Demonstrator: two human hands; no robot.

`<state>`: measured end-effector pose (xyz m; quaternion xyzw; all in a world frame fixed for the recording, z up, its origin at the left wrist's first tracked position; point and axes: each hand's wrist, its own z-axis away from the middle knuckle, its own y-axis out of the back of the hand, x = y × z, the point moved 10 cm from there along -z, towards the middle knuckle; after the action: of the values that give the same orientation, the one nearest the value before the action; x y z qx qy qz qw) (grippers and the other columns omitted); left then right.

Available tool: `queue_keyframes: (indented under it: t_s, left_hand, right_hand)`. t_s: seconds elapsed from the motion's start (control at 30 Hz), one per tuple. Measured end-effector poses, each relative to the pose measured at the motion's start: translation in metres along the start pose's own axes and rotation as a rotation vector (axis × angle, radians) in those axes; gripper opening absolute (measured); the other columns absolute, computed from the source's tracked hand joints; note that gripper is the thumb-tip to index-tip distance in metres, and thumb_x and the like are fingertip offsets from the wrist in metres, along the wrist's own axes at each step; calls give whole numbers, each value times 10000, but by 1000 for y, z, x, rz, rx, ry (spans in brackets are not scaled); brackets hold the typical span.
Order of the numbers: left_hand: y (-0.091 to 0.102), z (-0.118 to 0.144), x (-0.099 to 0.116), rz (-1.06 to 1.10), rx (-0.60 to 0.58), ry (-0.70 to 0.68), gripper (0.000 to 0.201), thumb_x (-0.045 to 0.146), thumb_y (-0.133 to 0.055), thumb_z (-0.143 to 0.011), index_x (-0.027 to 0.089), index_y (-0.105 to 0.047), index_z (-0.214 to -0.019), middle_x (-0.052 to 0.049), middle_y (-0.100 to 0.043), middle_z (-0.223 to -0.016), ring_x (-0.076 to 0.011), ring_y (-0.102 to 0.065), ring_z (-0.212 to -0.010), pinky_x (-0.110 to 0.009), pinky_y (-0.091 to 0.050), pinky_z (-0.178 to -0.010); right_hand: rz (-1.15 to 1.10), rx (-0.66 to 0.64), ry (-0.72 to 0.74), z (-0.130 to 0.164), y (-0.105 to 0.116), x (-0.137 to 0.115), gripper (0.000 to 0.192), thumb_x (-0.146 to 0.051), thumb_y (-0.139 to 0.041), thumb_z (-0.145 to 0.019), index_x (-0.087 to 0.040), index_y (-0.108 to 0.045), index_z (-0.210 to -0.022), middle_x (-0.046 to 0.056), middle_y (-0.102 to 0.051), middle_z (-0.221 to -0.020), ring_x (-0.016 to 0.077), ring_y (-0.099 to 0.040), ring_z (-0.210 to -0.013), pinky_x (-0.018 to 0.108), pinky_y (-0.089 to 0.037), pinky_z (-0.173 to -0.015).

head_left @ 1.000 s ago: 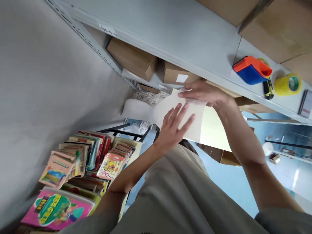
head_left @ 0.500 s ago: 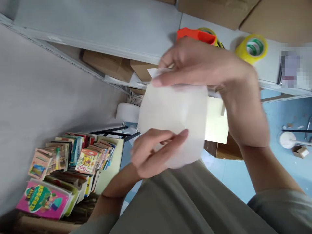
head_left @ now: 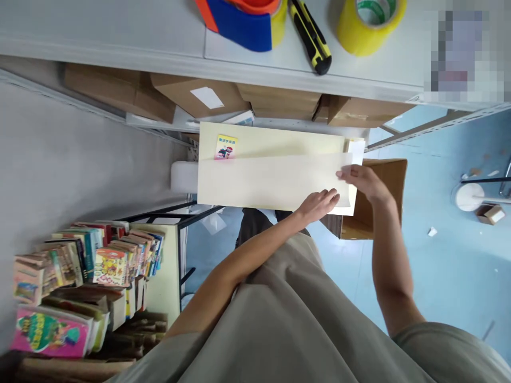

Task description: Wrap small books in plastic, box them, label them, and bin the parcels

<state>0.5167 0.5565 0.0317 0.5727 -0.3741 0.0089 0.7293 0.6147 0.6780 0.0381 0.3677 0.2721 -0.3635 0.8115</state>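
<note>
A translucent whitish sheet (head_left: 275,178) lies stretched across a pale yellow board-like tabletop (head_left: 275,139). My right hand (head_left: 369,183) pinches the sheet near its right end, thumb and fingertips together. My left hand (head_left: 319,205) rests palm down at the sheet's near edge, fingers laid over it. Near the tabletop's left end lies a small booklet (head_left: 225,148) with a yellow and pink cover, its lower edge at the sheet's far edge. At the right end, a white paper-like piece (head_left: 354,146) sits partly beneath the sheet.
On the grey shelf (head_left: 120,32) are a blue and orange tape dispenser (head_left: 247,24), a yellow-black utility knife (head_left: 311,37) and a yellow tape roll (head_left: 371,32). Cardboard boxes (head_left: 279,101) sit below. An open carton (head_left: 389,197) stands right; books (head_left: 107,266) fill the lower left.
The sheet was held up between both hands before me; now it lies along the tabletop. Both hands have moved down and away, to its right end. The view has shifted, exposing the booklet and knife.
</note>
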Motion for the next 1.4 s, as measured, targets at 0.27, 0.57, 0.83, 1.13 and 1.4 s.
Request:
queue_keyframes:
  t_s: [0.27,0.57,0.83,1.13,1.4]
  left_hand:
    - [-32,66,-110,266,29,329,395,350,-633,-1163,204,-718,-1520,-154,-721,-1554,-267,-717,-1399,-362,-607,-1147]
    - [36,327,-371,139,334,1387,567,250,-679,-984,23,-608,-1499,-355,-605,-1598,-463,-555,-1562,-599,-408,-1376]
    - [37,403,-455,210,425,1620,236,274,-633,-1010,145,-763,-1158,-214,-805,-1281,-369,-748,-1294,-517,-555,-1234]
    - [43,414,-469,271,474,1569,250,249,-636,-1012,143,-832,-1124,-144,-861,-1168,-268,-807,-1081,-352,-614,-1045]
    - [71,383,-436,154,406,1386,232,237,-562,-1079,159,-768,-1151,-146,-802,-1152,-279,-746,-1084,-383,-555,-1076]
  right_hand:
    - [-165,343,-209,-32,-51,140,183,-275,-666,-1111,-220,-634,-940,131,-867,-1081,195,-807,-918,293,-605,-831]
    - [198,465,-295,-46,-66,170,184,-329,-574,-1155,-268,-590,-982,134,-843,-1141,233,-718,-956,323,-491,-843]
    - [460,494,-345,-44,-71,166,217,-355,-509,-1210,-210,-668,-1234,187,-853,-1191,291,-757,-999,376,-487,-889]
    - [477,629,-232,-23,-58,103,204,-353,-495,-1191,-227,-653,-1163,198,-838,-1132,292,-782,-952,405,-534,-863]
    - [291,725,-214,10,-11,95,360,-232,-683,-1056,-371,-445,-824,10,-643,-702,261,-545,-744,381,-349,-762]
